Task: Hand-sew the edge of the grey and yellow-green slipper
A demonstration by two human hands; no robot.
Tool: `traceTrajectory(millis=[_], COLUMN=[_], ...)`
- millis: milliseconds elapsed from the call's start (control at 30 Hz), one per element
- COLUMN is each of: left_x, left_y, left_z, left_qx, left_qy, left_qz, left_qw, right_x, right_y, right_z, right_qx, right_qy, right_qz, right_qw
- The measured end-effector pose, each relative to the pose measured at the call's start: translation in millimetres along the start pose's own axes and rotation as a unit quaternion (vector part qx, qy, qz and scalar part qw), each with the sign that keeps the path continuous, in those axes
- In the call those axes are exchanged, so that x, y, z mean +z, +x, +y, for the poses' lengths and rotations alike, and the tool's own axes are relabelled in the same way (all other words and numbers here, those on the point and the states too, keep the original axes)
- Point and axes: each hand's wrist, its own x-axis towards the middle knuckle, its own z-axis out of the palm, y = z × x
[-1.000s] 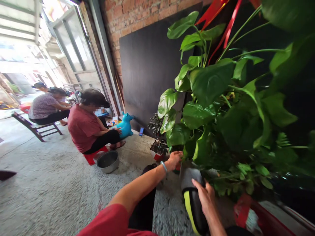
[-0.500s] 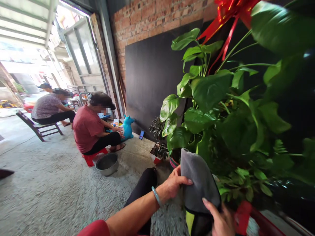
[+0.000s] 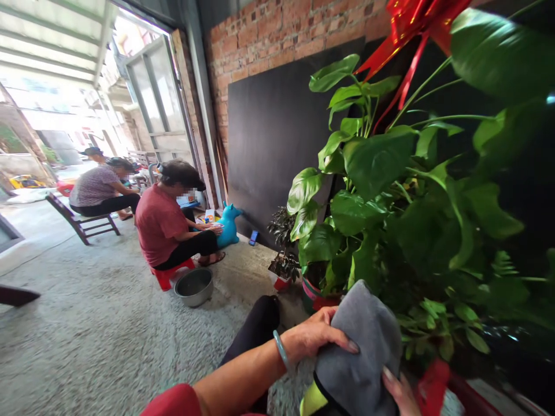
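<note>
A grey cloth (image 3: 364, 341) with a dark edge and a yellow-green underside is held up at the lower right, in front of the big leafy plant. My left hand (image 3: 318, 335), with a pale bangle on the wrist, grips its left side, thumb on top and fingers behind. On the cloth's lower right, my right hand (image 3: 401, 393) pinches it, thumb on the grey face; the frame's bottom edge and the cloth hide part of this hand.
A large potted plant (image 3: 377, 167) with a red ribbon (image 3: 410, 40) rises close on the right. A metal basin (image 3: 194, 287) stands on the concrete floor beside a person (image 3: 162, 222) on a red stool. Farther left, two people sit near a wooden chair (image 3: 82, 225).
The cloth has shifted lower and tilted to the right, showing its grey face more broadly. Both hands have moved right with it and still hold it. The view has turned slightly left.
</note>
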Motion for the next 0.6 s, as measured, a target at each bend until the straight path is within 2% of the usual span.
traceTrajectory(millis=[100,200,300,367,433,500,567,600], left_x=[10,22,33,39,45,49,51,50], left_y=[2,8,14,17,18,18,19,19], left_z=[4,2,-2,1,12,30,47,53], left_qx=[0.043,0.110,0.163,0.194,0.223,0.255,0.291,0.306], left_qy=[-0.006,-0.012,-0.010,0.001,0.019,0.043,0.079,0.103], left_qz=[0.059,0.108,0.147,0.165,0.155,0.129,0.114,0.113], left_qw=[0.997,0.988,0.976,0.967,0.962,0.957,0.947,0.940], right_x=[4,16,29,37,42,46,49,50], right_y=[-2,-5,-9,-10,-5,12,41,59], right_z=[4,6,1,-11,-36,-73,-117,-138], right_qx=[0.040,0.050,0.045,0.029,-0.017,-0.098,-0.185,-0.197], right_qy=[-0.013,0.014,0.068,0.074,0.050,0.007,-0.022,-0.008], right_qz=[0.016,0.003,-0.014,0.015,0.064,0.099,0.119,0.117], right_qw=[0.999,0.999,0.997,0.997,0.997,0.990,0.975,0.973])
